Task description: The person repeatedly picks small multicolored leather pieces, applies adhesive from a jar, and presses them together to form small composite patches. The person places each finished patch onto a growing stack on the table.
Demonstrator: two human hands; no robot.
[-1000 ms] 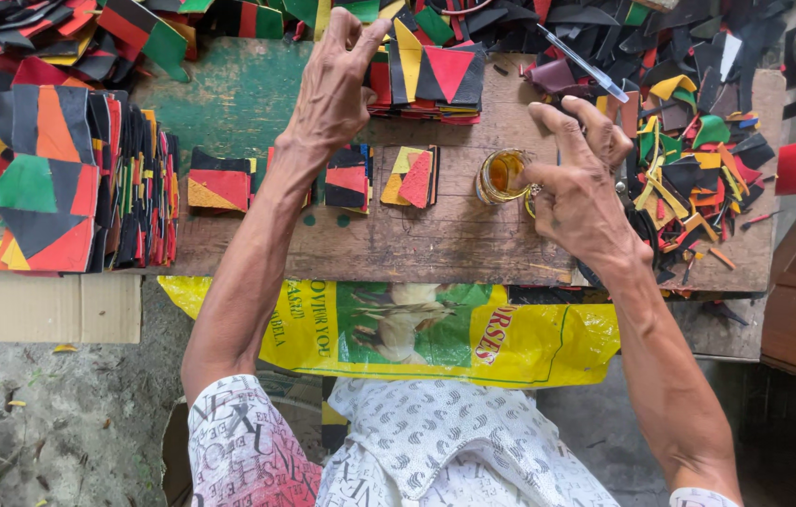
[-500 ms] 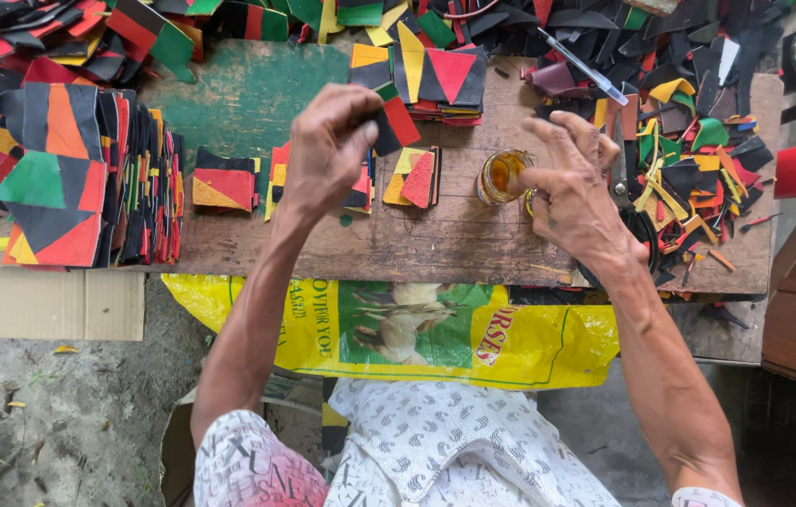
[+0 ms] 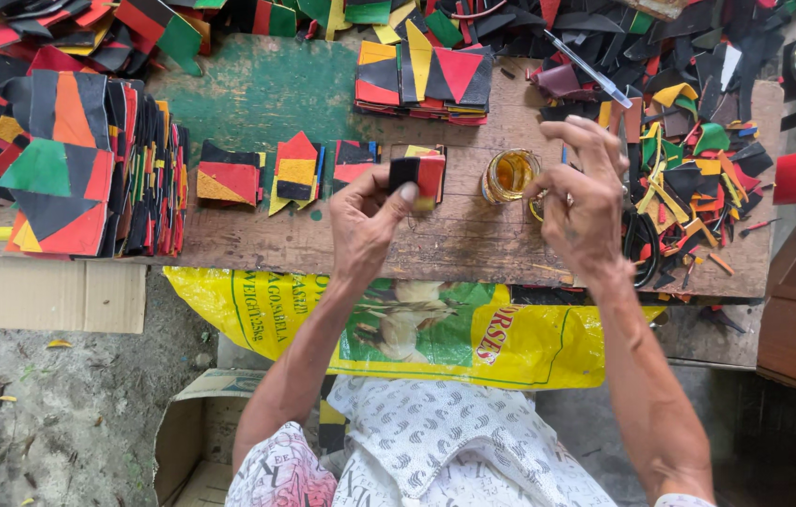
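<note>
Nearest us, our left hand [image 3: 365, 221] pinches a small black piece [image 3: 404, 173] above the bench's [image 3: 454, 246] near edge; it looks light and bendy, best held by its edges. Our right hand [image 3: 586, 202], fingers loosely curled, hovers at the glue jar [image 3: 509, 175]; whether it grips anything we cannot tell. Farther off lie coloured stacks [image 3: 424, 80].

Small black patch [image 3: 404, 173] pinched upright above bench edge — open glass jar [image 3: 509, 175] of amber glue just right.

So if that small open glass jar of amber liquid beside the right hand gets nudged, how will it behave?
The small glass jar looks squat, so it probably slides before tipping. It stands open, so its amber liquid could likely slop out. The rough wooden bench may snag it. The right hand hovers close beside it.
</note>
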